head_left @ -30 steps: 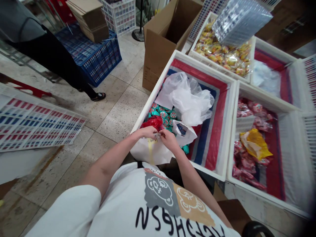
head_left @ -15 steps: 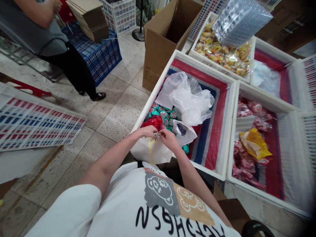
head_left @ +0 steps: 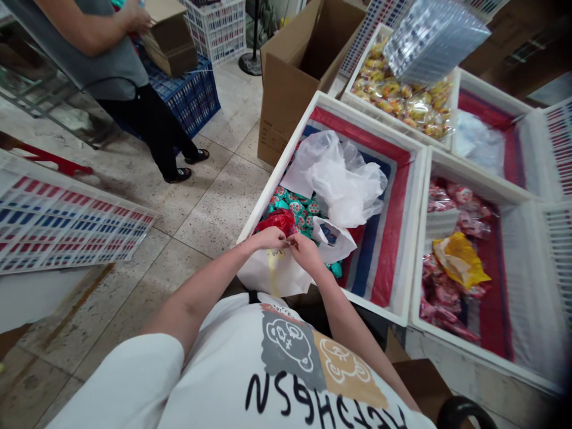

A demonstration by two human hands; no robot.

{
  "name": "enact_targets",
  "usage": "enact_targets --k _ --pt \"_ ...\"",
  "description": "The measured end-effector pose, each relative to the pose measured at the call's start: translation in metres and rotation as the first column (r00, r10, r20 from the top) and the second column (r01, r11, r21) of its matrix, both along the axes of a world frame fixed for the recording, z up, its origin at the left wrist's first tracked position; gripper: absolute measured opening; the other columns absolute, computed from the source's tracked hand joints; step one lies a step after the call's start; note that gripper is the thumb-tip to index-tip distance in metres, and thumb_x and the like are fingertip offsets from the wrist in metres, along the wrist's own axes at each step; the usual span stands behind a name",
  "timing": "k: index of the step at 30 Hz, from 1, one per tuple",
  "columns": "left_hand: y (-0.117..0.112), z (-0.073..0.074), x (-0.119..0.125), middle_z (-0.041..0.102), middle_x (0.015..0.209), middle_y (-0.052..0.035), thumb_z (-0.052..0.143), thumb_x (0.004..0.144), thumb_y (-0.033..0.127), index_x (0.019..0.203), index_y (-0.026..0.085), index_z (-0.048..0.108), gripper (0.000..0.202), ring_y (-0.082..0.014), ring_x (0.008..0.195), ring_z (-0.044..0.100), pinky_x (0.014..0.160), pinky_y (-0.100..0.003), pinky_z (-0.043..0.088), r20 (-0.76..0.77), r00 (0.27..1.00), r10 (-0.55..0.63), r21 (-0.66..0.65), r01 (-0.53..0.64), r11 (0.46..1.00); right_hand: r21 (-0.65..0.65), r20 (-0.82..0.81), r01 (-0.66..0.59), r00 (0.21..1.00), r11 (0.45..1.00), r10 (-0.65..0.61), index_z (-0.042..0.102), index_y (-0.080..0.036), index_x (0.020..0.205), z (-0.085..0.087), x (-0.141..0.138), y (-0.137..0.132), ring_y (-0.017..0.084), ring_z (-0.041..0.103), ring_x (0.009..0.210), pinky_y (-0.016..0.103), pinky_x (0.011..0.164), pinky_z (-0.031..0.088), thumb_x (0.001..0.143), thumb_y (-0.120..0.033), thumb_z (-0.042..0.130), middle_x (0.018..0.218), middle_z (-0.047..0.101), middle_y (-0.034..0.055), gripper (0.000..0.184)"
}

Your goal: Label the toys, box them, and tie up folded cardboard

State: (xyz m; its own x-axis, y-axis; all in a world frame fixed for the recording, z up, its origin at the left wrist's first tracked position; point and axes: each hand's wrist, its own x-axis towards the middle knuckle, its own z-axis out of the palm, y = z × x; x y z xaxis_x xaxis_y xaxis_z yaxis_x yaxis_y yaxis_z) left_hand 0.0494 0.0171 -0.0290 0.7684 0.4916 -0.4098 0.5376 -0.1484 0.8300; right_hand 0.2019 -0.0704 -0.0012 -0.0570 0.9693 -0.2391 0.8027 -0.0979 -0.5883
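My left hand [head_left: 272, 238] and my right hand [head_left: 304, 250] meet fingertip to fingertip at the near left corner of a white bin [head_left: 388, 308]. Both pinch at something small that I cannot make out. Just below them is a white sheet or bag [head_left: 254, 271] with a yellow strip [head_left: 274, 277] down it. Beyond my left hand sits a crumpled red plastic bag [head_left: 280, 220]. Green wrapped pieces [head_left: 308, 207] with red marks lie behind it. A small white open bag [head_left: 345, 244] is right of my right hand, with crumpled white plastic bags [head_left: 344, 185] farther in.
To the right, another bin [head_left: 473, 351] holds red packets [head_left: 447, 292] and a yellow wrapper [head_left: 462, 259]. Yellow wrapped pieces [head_left: 384, 83] fill a bin behind. A tall cardboard box [head_left: 286, 107] stands beyond. Someone in black trousers [head_left: 156, 137] stands at the left.
My fingertips have drawn closer together, and the small greyish thing between them shows less. The person at the left has shifted right, and both their feet now show.
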Motion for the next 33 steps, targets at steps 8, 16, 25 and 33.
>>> enact_targets --k 8,16,25,33 --pt "0.0 -0.004 -0.009 0.049 0.052 0.0038 0.061 0.071 0.034 0.062 0.013 0.063 0.022 -0.0085 0.05 0.041 0.049 -0.023 0.026 0.02 1.0 -0.002 -0.026 0.003 1.0 0.053 -0.021 0.233 0.973 0.971 -0.232 0.035 -0.021 0.143 0.01 0.026 0.0 0.02 0.06 0.081 0.034 0.075 0.049 0.078 -0.023 0.06 0.105 0.065 0.0085 0.07" --pt "0.001 0.018 -0.016 0.061 0.067 0.0008 0.064 0.075 0.034 0.077 0.013 0.069 0.021 -0.0123 0.064 0.054 0.057 -0.022 0.036 0.06 0.998 0.003 -0.035 -0.001 0.999 -0.381 -0.426 0.267 0.799 0.885 -0.424 0.063 -0.015 0.108 -0.005 0.031 -0.028 0.03 0.066 0.089 0.042 0.077 0.055 0.07 -0.05 0.066 0.1 0.07 0.0124 0.051" --pt "0.012 0.019 -0.024 0.057 0.062 0.0024 0.068 0.073 0.039 0.07 0.017 0.063 0.023 -0.013 0.06 0.053 0.056 -0.025 0.037 0.024 0.999 -0.044 -0.039 0.045 0.998 -0.564 -0.528 0.214 0.649 0.797 -0.548 0.068 -0.02 0.102 -0.009 0.017 -0.019 0.033 0.069 0.071 0.04 0.057 0.057 0.054 -0.05 0.076 0.085 0.073 0.0111 0.057" --pt "0.006 0.028 -0.027 0.054 0.061 0.0041 0.065 0.075 0.044 0.071 0.015 0.063 0.029 -0.01 0.058 0.049 0.054 -0.022 0.031 -0.032 0.998 -0.053 0.046 0.054 0.997 -0.519 -0.551 0.154 0.692 0.841 -0.467 0.061 -0.015 0.113 -0.013 0.016 -0.021 0.035 0.067 0.092 0.036 0.065 0.057 0.063 -0.055 0.07 0.093 0.072 0.0117 0.065"
